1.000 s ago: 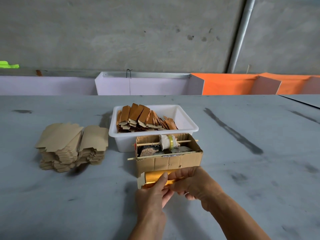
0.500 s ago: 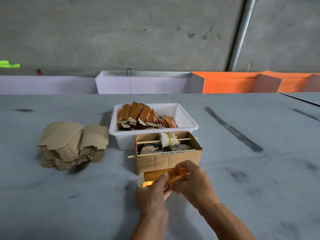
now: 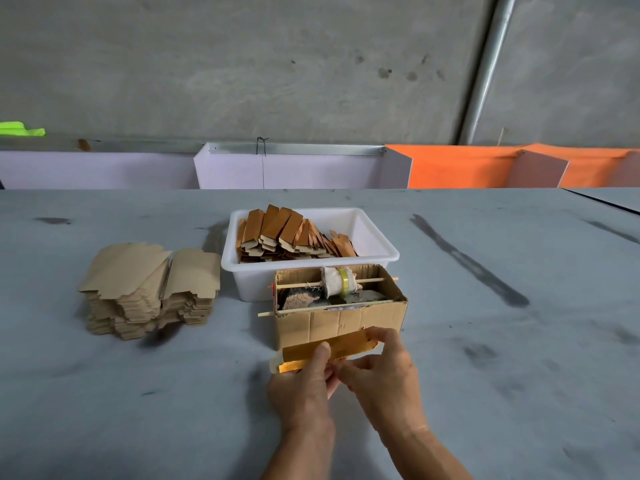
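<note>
The item in hand is a long, narrow piece of folded card with a glossy gold-orange face and a pale underside (image 3: 346, 344). It is held low over the grey table top (image 3: 519, 341), directly in front of the near wall of an open brown corrugated cardboard box (image 3: 339, 323). Its right end is raised, so it sits at a slant; whether it touches the box cannot be told.

The left hand (image 3: 301, 389) grips the card left of its middle. The thumb lies straight up across the gold face, and the fingers are curled beneath, mostly hidden. The right hand (image 3: 384, 375) pinches the right end, with fingertips hooked over the upper edge and the thumb below. Both hands are closed on the card.

Two thin wooden sticks run across the cardboard box from side to side. The rear stick (image 3: 298, 285) carries a roll of yellowish tape with a white wrapping (image 3: 337, 282). Dark, rough lumps lie in the bottom of the box; what they are cannot be made out.

Just behind the box, and touching or nearly touching it, stands a white rectangular plastic tub (image 3: 377, 233). Its left half holds a leaning row of folded orange-brown card pieces (image 3: 287, 233).

To the left, well apart from the hands, rests a stack of flat tan card blanks (image 3: 145, 289) in two adjoining piles.

Lilac panels (image 3: 294, 171) and orange panels (image 3: 457, 166) stand along the far edge of the table. Behind them is a bare concrete wall with a grey pipe (image 3: 485, 71).
</note>
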Tool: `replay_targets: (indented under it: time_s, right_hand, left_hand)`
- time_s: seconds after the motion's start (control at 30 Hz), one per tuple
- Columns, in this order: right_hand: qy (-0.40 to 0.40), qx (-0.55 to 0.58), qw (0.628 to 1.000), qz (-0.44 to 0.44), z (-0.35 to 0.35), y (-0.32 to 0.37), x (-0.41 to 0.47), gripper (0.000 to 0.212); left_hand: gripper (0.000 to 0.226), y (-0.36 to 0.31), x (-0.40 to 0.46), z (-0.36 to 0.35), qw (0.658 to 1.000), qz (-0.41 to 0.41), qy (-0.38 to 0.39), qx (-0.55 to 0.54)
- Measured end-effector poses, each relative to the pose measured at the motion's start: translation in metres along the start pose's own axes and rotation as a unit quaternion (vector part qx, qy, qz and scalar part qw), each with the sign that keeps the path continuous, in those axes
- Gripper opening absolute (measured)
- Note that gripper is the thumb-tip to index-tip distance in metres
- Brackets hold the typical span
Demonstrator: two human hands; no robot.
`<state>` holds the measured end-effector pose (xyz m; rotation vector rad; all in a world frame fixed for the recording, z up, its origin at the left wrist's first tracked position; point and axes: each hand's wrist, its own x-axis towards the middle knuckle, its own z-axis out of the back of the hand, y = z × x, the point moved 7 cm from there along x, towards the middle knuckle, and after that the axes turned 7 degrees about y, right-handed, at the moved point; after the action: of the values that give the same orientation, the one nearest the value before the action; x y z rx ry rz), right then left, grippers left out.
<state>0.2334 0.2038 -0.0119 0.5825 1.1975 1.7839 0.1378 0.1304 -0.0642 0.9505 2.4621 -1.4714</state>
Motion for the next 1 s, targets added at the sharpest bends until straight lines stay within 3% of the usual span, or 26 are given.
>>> replay_targets:
  time_s: [0.17, 0.33, 0.53, 0.77, 1.0]
  right_hand:
    - [-0.065, 0.029, 0.997, 0.044, -0.002, 0.002, -0.013, 0.065]
    - [-0.086, 0.108, 0.99, 0.029, -0.008, -0.005, -0.014, 0.073]
    - [-0.067, 0.187, 0.98, 0.032, -0.01, -0.013, -0.01, 0.067]
    - [-0.068, 0.224, 0.97, 0.058, -0.008, -0.014, -0.008, 0.06]
    - [-0.056, 0.284, 0.956, 0.05, -0.006, -0.02, -0.006, 0.041]
  left_hand:
    - [0.026, 0.001, 0.0, 0.001, 1.0, -0.004, -0.017, -0.01]
    - [0.027, 0.002, 0.002, 0.0, 0.999, 0.011, -0.025, -0.037]
    - [0.032, 0.001, 0.002, 0.001, 0.998, 0.009, -0.024, -0.051]
    - [0.022, 0.005, 0.0, 0.001, 0.999, 0.025, -0.027, -0.032]
    - [0.024, 0.011, -0.001, -0.002, 0.998, 0.057, -0.016, -0.026]
